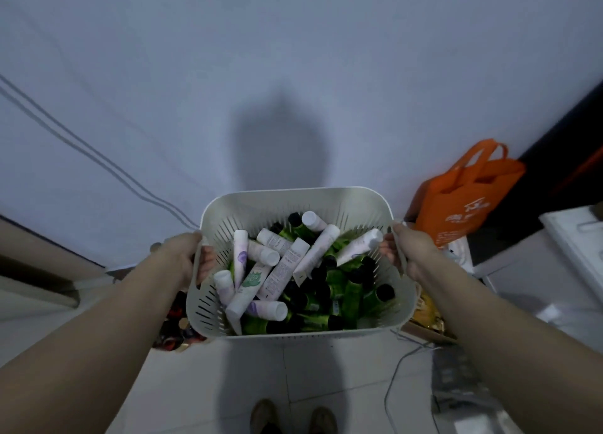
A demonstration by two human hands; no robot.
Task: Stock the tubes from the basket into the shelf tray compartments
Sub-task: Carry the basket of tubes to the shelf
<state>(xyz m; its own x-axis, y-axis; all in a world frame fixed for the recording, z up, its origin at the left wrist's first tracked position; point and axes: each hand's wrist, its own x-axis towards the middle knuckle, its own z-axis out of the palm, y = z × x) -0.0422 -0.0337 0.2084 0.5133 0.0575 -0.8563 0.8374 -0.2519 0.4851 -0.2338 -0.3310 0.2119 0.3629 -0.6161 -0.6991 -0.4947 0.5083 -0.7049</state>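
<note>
I had one basket (pixel 293 194) in view, off-white with slotted walls, held up in front of the wall and above the tiled floor (pixel 248 375). Both hands were on it. The left hand (pixel 181 256) gripped the left rim, fingers curled over the edge and showing through the slots inside. The right hand (pixel 411 253) gripped the right rim the same way, fingers hooked over into the basket.

The tubes were all lying loose in the basket, none outside it. I counted about ten white tubes (pixel 318 250) on top, crossing each other at odd angles; several had purple marks and one a green logo. Under them lay a deeper layer of green tubes (pixel 354 295) with black caps, too heaped and shadowed for me to count, though I could make out well over a dozen caps.

To the right of the basket, near the wall, stood one orange bag (pixel 470 201) with two handles. One thin cable (pixel 398 366) trailed across the floor below the right forearm. Two shoes (pixel 265 415) showed at the bottom edge, directly beneath the basket.
</note>
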